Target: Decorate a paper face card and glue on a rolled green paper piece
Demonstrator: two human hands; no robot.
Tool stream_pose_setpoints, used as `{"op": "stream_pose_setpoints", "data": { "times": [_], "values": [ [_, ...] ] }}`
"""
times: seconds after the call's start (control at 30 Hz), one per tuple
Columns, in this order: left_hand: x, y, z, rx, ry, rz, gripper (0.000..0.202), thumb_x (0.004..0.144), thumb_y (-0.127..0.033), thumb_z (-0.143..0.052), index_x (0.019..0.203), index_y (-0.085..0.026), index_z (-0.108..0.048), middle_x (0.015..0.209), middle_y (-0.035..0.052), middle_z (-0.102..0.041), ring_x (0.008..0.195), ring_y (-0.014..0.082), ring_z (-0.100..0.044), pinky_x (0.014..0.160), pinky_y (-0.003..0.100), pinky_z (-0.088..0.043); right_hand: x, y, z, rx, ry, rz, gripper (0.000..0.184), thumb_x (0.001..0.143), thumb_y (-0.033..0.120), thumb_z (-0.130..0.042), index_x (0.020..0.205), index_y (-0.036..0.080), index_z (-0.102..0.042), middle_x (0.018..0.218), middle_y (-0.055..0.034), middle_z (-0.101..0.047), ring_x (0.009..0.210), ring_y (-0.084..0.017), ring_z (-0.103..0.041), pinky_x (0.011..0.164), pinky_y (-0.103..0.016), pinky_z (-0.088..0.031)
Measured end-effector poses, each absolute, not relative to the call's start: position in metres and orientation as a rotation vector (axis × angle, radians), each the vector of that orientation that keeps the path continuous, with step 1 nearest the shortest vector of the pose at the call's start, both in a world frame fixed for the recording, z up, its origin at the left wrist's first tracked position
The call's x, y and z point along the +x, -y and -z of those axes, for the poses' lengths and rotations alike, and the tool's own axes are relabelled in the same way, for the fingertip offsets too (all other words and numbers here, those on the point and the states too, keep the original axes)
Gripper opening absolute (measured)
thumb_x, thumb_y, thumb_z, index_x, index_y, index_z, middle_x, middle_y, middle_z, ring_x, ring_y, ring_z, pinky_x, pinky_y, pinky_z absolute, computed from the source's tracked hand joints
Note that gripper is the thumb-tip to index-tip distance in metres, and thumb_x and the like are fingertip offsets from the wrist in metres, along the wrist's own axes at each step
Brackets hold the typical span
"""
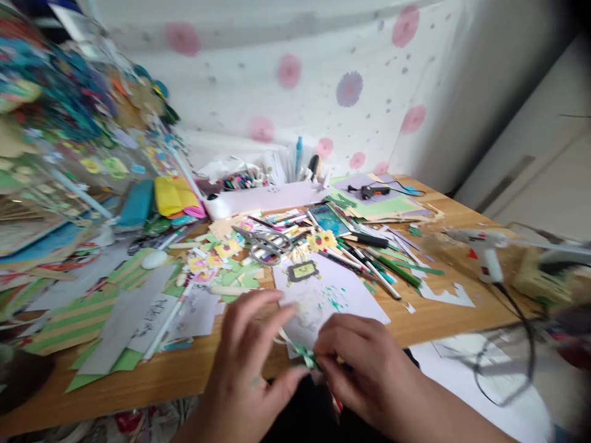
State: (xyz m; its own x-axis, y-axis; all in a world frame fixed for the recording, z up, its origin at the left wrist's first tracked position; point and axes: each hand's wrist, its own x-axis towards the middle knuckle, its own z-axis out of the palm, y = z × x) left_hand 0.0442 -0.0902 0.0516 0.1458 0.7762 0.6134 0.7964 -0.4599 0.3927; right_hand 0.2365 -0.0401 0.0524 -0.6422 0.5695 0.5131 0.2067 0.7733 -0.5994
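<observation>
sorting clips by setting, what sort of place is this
Probably a home craft workspace: silver metal scissors and many slim multicoloured pens lie across a brown wooden table, with a white plastic glue gun towards the right.

Handwriting [148,319] on a white sheet [156,327] is too blurred to read.

Scissors [253,238] behind paper sheet [362,296], glue gun [488,257] right.

Just beyond the grip we see a wooden table [422,321], and behind it a white sheet [231,86] with pink flowers [289,71]. Right of the grip stands a pale panel [540,147].
</observation>
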Motion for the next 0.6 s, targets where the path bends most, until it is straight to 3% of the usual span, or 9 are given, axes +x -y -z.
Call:
{"op": "stream_pose_setpoints", "data": {
  "times": [0.13, 0.23, 0.33, 0.47, 0.6],
  "values": [
    [0.038, 0.089, -0.050, -2.687, 1.512, 1.205, 0.016, 0.075, -0.009, -0.063, 0.082, -0.023, -0.061, 0.086, -0.0003, -0.069, 0.086, 0.0183, -0.063, 0.097, 0.039, -0.044, 0.229, 0.033, -0.044, -0.394, 2.334, -0.564, 0.017, 0.082, 0.004, -0.051, 0.084, 0.020, -0.056, 0.070, -0.0038, -0.064, 0.061, -0.014, -0.059, 0.055, -0.023, -0.045],
    [0.036, 0.087, -0.025, -2.568, 1.498, 1.460, 0.009, 0.077, -0.015, -0.059, 0.079, -0.023, -0.060, 0.078, -0.0002, -0.068, 0.074, 0.0164, -0.062, 0.090, 0.039, -0.047, 0.223, 0.026, -0.035, -0.342, 2.376, -0.605, 0.017, 0.083, 0.004, -0.054, 0.086, 0.020, -0.056, 0.073, -0.0037, -0.065, 0.063, -0.014, -0.061, 0.056, -0.022, -0.046],
    [0.030, 0.086, -0.007, -2.497, 1.493, 1.568, 0.006, 0.076, -0.020, -0.060, 0.080, -0.024, -0.061, 0.079, 0.0008, -0.068, 0.075, 0.0170, -0.062, 0.088, 0.038, -0.049, 0.217, 0.021, -0.030, -0.330, 2.384, -0.656, 0.019, 0.082, 0.003, -0.056, 0.087, 0.022, -0.055, 0.074, -0.0028, -0.065, 0.064, -0.013, -0.062, 0.056, -0.021, -0.048],
    [0.021, 0.086, -0.019, -2.575, 1.579, 1.562, 0.009, 0.077, -0.015, -0.062, 0.079, -0.023, -0.063, 0.074, 0.0008, -0.069, 0.073, 0.0162, -0.063, 0.082, 0.034, -0.051, 0.208, 0.018, -0.033, -0.371, 2.308, -0.738, 0.017, 0.082, 0.005, -0.057, 0.084, 0.021, -0.055, 0.071, -0.0021, -0.064, 0.060, -0.013, -0.061, 0.053, -0.020, -0.047],
    [0.016, 0.082, -0.038, -2.562, 1.786, 1.690, 0.007, 0.081, -0.014, -0.065, 0.079, -0.021, -0.066, 0.073, 0.0025, -0.069, 0.071, 0.0157, -0.064, 0.065, 0.026, -0.051, 0.200, 0.015, -0.039, -0.531, 2.217, -0.929, 0.010, 0.088, 0.011, -0.056, 0.085, 0.020, -0.058, 0.074, -0.0030, -0.065, 0.066, -0.013, -0.062, 0.059, -0.021, -0.048]
  ]
}}
